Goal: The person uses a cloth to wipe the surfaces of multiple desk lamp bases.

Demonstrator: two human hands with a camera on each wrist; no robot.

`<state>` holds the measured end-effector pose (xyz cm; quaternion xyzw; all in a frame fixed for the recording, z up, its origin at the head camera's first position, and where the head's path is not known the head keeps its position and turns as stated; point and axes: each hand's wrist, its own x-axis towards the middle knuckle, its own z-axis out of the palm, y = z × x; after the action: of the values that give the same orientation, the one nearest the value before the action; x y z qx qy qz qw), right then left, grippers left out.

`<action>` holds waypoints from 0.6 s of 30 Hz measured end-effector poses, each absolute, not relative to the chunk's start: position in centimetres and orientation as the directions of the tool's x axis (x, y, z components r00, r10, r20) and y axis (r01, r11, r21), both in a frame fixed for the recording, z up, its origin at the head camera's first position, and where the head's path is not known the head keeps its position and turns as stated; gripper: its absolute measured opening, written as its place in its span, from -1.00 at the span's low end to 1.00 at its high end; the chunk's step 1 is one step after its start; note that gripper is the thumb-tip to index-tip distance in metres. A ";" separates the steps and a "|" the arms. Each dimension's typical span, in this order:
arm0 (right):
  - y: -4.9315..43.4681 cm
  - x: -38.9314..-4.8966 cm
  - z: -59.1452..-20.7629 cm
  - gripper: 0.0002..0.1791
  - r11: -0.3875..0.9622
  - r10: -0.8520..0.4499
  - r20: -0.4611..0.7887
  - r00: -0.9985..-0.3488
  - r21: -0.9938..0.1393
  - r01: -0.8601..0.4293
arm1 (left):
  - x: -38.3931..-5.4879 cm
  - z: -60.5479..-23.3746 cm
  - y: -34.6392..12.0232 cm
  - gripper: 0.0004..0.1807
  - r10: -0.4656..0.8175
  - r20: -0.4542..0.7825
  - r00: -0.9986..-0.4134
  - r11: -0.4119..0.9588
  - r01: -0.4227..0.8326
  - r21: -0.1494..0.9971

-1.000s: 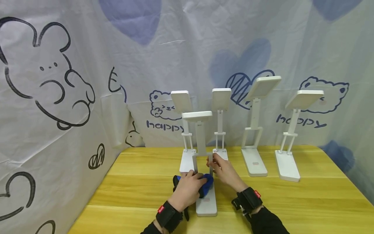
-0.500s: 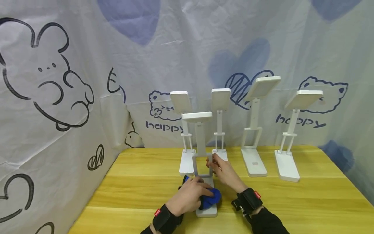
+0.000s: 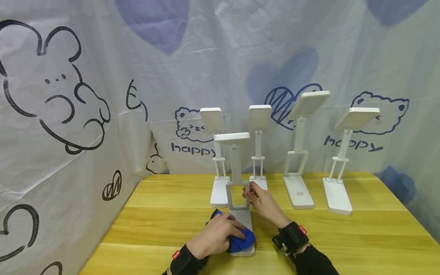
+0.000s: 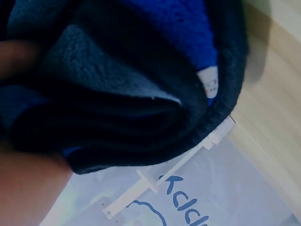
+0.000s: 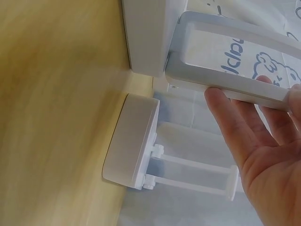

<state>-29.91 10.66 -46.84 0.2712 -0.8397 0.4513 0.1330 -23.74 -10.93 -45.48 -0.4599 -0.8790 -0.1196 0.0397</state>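
Note:
A white folding desk lamp (image 3: 236,164) stands upright at the front of the row, its head tilted over its base (image 3: 241,217). My left hand (image 3: 220,232) holds a bunched blue cloth (image 3: 243,243) with black edging against the front part of that base. In the left wrist view the folded cloth (image 4: 174,28) fills the upper part, showing a grey-blue layer and a small white tag. My right hand (image 3: 264,203) pinches the right bar of the lamp's open frame. From the right wrist view, the fingers lie under the frame (image 5: 211,77), with the thumb at the picture's edge.
Behind stand more white lamps: one at left (image 3: 219,193), one in the middle (image 3: 260,118), and two at right, the taller lamp (image 3: 299,191) and the outer lamp (image 3: 338,196). A printed curtain (image 3: 220,76) hangs behind and left of the wooden table (image 3: 165,217).
My left hand has slid the cloth down the base from near the frame towards the front end, uncovering the part behind. The right hand has kept its grip on the frame bar.

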 end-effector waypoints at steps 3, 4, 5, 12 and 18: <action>10.6 -29.9 -46.8 -0.82 0.443 -0.335 0.467 -0.818 -0.688 -0.575 | -23.5 -45.3 -11.4 -0.42 0.797 0.181 -0.577 0.548 0.815 0.188; 10.5 -29.9 -46.8 -0.82 0.440 -0.337 0.465 -0.818 -0.691 -0.574 | -23.5 -45.3 -11.7 -0.41 0.795 0.179 -0.580 0.549 0.813 0.194; 10.5 -29.9 -46.8 -0.83 0.440 -0.338 0.461 -0.820 -0.693 -0.571 | -23.5 -45.1 -11.9 -0.40 0.792 0.171 -0.587 0.555 0.807 0.200; 10.4 -29.9 -46.6 -0.87 0.451 -0.330 0.447 -0.832 -0.699 -0.554 | -23.9 -44.2 -13.8 -0.37 0.746 0.106 -0.657 0.614 0.741 0.271; 10.6 -29.9 -46.4 -0.85 0.437 -0.323 0.415 -0.850 -0.732 -0.523 | -24.4 -44.0 -14.6 -0.36 0.715 0.064 -0.696 0.647 0.695 0.313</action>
<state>-29.88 10.60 -46.43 0.2516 -0.8408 0.4671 0.1072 -24.43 -14.58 -44.03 -0.3887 -0.9070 -0.1587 -0.0326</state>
